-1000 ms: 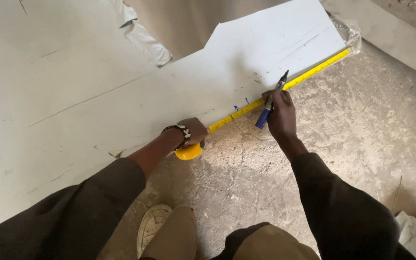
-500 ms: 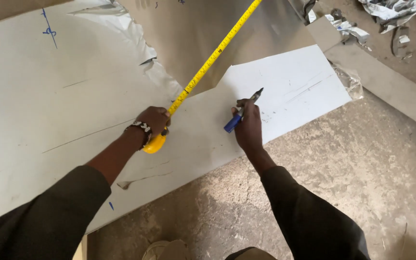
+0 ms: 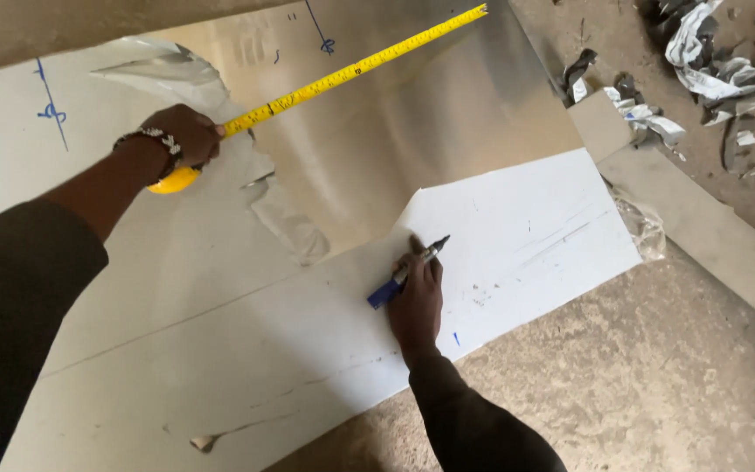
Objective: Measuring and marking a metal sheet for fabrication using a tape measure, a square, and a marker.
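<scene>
My left hand (image 3: 183,135) grips a yellow tape measure case (image 3: 172,181) at the upper left, and its yellow tape blade (image 3: 356,65) runs out up and to the right across a bare shiny metal sheet (image 3: 412,131). My right hand (image 3: 415,301) rests flat on the white film-covered part of the sheet (image 3: 526,245), holding a blue marker pen (image 3: 405,274) with its dark tip pointing up and right. A beaded band sits on my left wrist. Blue pen marks (image 3: 50,112) show on the sheet at the far left and near the top middle.
Peeled protective film (image 3: 286,223) lies crumpled between the two hands. A pale strip of sheet (image 3: 701,227) lies at the right on the rough concrete floor (image 3: 657,385). Crumpled scraps (image 3: 718,61) are heaped at the top right.
My left hand has carried the tape measure up and to the left, off the sheet's near edge, so the blade now spans the bare metal. My right hand with the marker moved down onto the white film.
</scene>
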